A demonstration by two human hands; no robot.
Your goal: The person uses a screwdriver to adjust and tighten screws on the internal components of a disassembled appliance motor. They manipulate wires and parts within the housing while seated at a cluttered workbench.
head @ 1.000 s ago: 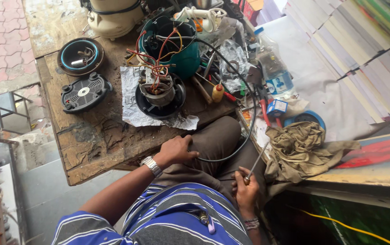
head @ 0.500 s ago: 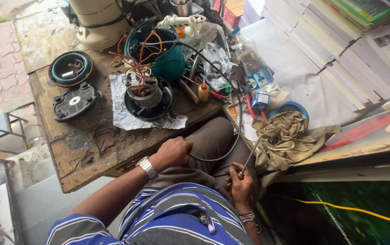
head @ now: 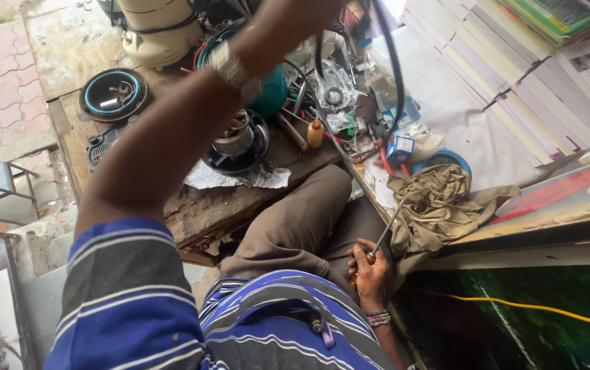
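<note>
My left hand is raised to the top edge of the view, with a metal watch on its wrist. It grips a black cable that loops down over the bench; the fingertips are cut off by the frame. My right hand rests by my thigh, shut on a screwdriver whose shaft points up toward an olive cloth. Under my left forearm, an open motor base with copper windings sits on crumpled paper.
The worn wooden bench carries a teal housing, a cream appliance body, a black round cover with a blue ring, a small orange bottle and loose tools. Stacked books lie right. A yellow cable runs below.
My left hand has left my knee and swung up across the bench, lifting the black cable with it. My right hand still holds the screwdriver by my thigh. The camera has moved closer.
</note>
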